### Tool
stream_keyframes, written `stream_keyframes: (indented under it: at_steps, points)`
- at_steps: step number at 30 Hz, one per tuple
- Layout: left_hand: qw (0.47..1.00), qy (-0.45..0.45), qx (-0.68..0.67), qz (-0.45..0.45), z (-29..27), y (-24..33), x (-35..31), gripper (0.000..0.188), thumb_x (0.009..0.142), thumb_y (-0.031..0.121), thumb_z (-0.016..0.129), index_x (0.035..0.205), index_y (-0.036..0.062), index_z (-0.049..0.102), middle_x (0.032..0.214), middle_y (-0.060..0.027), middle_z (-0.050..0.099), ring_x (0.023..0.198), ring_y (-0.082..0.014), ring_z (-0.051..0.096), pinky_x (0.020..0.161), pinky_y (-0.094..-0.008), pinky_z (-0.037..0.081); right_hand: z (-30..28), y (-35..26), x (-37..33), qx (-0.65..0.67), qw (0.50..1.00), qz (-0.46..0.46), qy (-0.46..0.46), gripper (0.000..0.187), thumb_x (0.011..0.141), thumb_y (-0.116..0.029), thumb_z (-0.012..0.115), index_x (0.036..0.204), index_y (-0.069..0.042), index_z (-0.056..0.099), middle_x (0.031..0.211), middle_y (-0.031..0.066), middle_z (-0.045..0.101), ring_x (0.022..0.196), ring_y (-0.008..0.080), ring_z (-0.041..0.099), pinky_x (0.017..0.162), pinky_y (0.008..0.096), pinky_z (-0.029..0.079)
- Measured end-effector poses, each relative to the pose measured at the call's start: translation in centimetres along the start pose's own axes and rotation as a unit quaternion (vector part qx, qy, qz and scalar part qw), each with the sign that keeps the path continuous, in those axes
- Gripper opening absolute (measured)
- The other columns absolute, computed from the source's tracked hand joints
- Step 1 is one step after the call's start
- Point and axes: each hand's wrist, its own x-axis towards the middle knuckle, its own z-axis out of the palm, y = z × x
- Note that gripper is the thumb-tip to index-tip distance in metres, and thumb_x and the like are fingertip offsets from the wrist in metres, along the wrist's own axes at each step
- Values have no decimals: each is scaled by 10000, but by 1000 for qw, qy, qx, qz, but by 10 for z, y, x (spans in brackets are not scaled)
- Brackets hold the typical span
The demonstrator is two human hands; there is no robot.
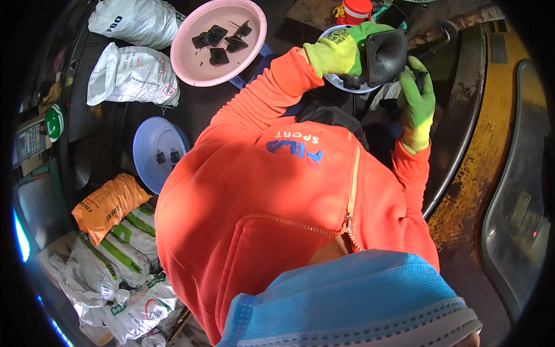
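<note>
Dark, grimy floor [104,144] underfoot, dimly lit. White printed sacks [136,72] lie at the upper left, with more green-striped ones [124,254] heaped low left beside an orange sack [107,202]. On the right runs a worn yellow metal surface [471,191], its paint scuffed, edged by a curved steel rim [462,139].

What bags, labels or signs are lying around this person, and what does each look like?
White sack: top left, plump, dark print.
Second white sack: just below it, dark print and a small red mark.
Orange bag: left, lying on the heap.
White-and-green sacks: lower left, stacked in a pile.
Round green-and-white sign: far left edge.
Red container: top, white band.
</note>
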Motion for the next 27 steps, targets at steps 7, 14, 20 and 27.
stream_keyframes:
  at_steps: [7,14,20,27]
  points:
    - [957,136,-176,-186,15,43,19,843,585,233,928,1295,30,521,1056,-53,600,849,-133,567,777,-279,491,21,31,-5,301,953,25,-15,245,933,-27,546,1170,15,596,895,21,607,614,63,445,527,188,314]
    - [813,245,-452,-275,46,48,7,468,782,76,755,1220,35,595,1069,-40,664,949,-146,633,862,-298,512,38,49,2,222,972,73,10,121,949,-87,554,1051,-68,617,759,-20,551,569,80,467,504,227,358]
    - [966,169,-167,-104,24,33,0,542,632,116,869,1111,32,630,1197,-122,651,1077,-224,629,943,-356,515,20,47,4,-196,973,-119,1,315,926,-231,607,1186,-54,619,1139,91,659,1062,251,629,898,352,489]
    - [985,171,-39,1,32,60,11,531,586,172,902,1042,50,660,1108,-106,689,1012,-261,660,862,-378,538,32,33,-7,-395,877,-272,-22,414,855,-258,705,1193,-42,605,1128,83,658,1057,241,623,927,352,488]
